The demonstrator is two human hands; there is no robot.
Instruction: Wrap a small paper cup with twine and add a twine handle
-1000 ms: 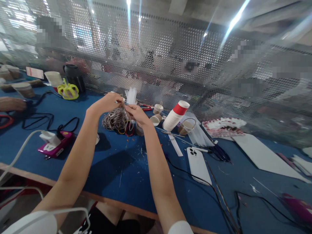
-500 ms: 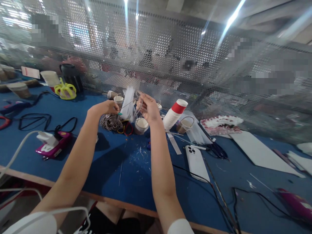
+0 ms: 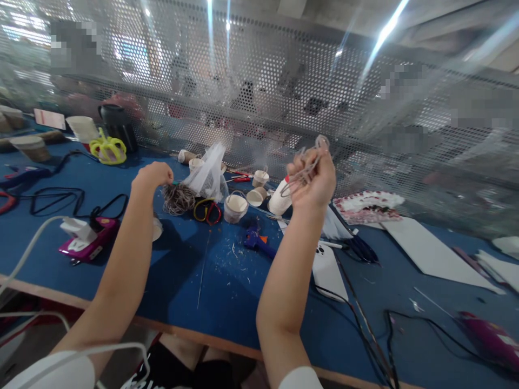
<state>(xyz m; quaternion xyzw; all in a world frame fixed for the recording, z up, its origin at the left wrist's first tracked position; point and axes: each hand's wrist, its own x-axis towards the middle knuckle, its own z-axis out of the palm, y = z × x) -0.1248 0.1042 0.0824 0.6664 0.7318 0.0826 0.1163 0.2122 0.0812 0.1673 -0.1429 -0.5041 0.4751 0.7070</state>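
My left hand (image 3: 156, 174) is closed in a pinch by a small teal piece (image 3: 175, 183) at the top of a bundle of grey cord (image 3: 178, 199). The bundle hangs or rests just right of the fingertips on the blue table. Raised higher, on the right, my right hand (image 3: 316, 175) is closed around loose loops of grey cord (image 3: 322, 142), which stick out above and left of the fingers. Behind that hand stands a stack of white paper cups (image 3: 279, 199), partly hidden. White mesh netting (image 3: 208, 173) lies beside the bundle.
A small handled cup (image 3: 235, 209), scissors (image 3: 208, 211) and a blue glue gun (image 3: 259, 243) lie mid-table. A white phone (image 3: 329, 273) and cables are at right. A purple power strip (image 3: 87, 243) sits left. A perforated metal screen (image 3: 259, 92) borders the back.
My right hand has moved right and up with the cord loops, uncovering the glue gun. My left hand has drawn left, and the cord bundle has shifted slightly left. The white netting has spread.
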